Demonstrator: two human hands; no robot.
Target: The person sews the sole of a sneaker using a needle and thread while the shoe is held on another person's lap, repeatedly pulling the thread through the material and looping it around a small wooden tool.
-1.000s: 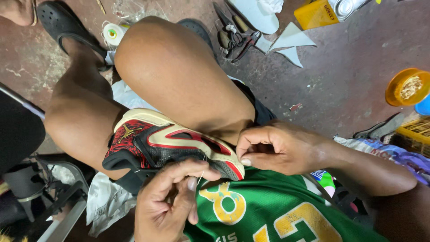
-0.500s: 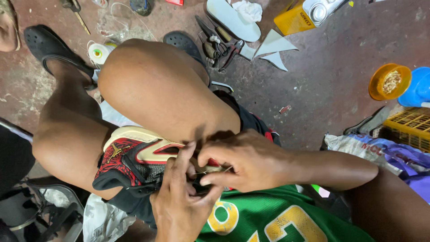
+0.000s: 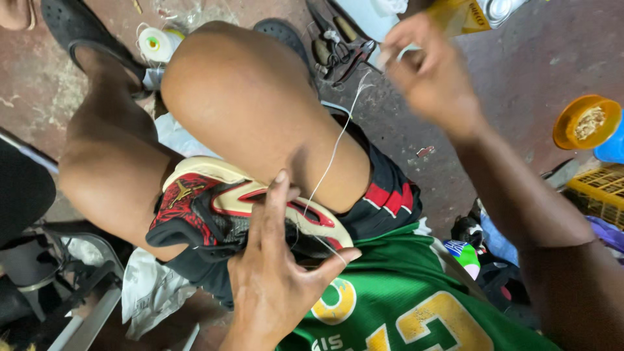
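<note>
Two hands are on the job. My left hand [image 3: 276, 286], low and centre in the frame, clamps the red, black and cream shoe [image 3: 221, 211] against my thigh, thumb spread along the sole edge. My right hand [image 3: 426, 75] has risen from the shoe to the upper right of the frame, blurred with motion, its grip pinched narrow on the white thread [image 3: 335, 146], which now runs taut from the sole up to my fingers. Half a second ago both hands were crowded at the sole; judging by that, a stitch has been drawn through and is being tightened. Scissors [image 3: 344, 49] lie on the floor beyond my knee, an orange bowl [image 3: 585, 120] at far right.
</note>
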